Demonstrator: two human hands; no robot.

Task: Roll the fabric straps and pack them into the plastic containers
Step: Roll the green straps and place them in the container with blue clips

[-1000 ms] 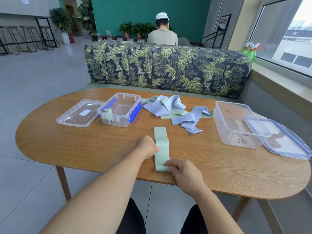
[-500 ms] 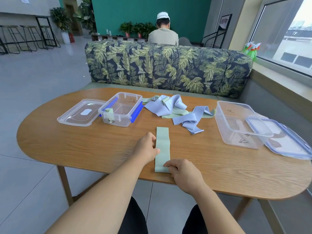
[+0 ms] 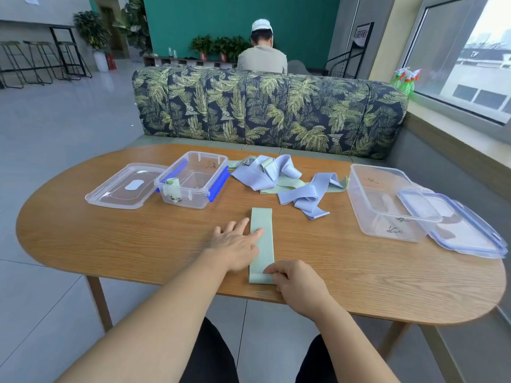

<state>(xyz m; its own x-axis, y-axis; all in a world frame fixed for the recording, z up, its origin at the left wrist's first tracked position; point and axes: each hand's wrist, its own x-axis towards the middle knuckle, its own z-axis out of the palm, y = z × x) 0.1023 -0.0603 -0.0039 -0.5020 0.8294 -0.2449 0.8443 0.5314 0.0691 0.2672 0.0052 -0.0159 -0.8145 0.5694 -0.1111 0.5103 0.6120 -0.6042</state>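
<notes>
A pale green strap point(image 3: 262, 221) lies flat and straight on the wooden table point(image 3: 138, 244), running away from me. My left hand point(image 3: 235, 240) rests open beside it, fingers spread, fingertips pressing its middle. My right hand point(image 3: 297, 283) pinches the strap's near end at the table's front. A heap of lilac and green straps point(image 3: 279, 179) lies at the back. The small clear container with blue clips point(image 3: 193, 179) on the left holds one rolled green strap point(image 3: 172, 186). The larger clear container point(image 3: 384, 200) on the right holds no straps.
A clear lid point(image 3: 124, 186) lies left of the small container. A blue-rimmed lid point(image 3: 459, 225) leans against the large container at the right edge. A leaf-patterned sofa point(image 3: 265, 111) backs the table, and a person sits beyond it.
My left hand has opened from a loose fist into spread fingers and slid forward along the strap's left edge. The right hand has kept its hold on the near end.
</notes>
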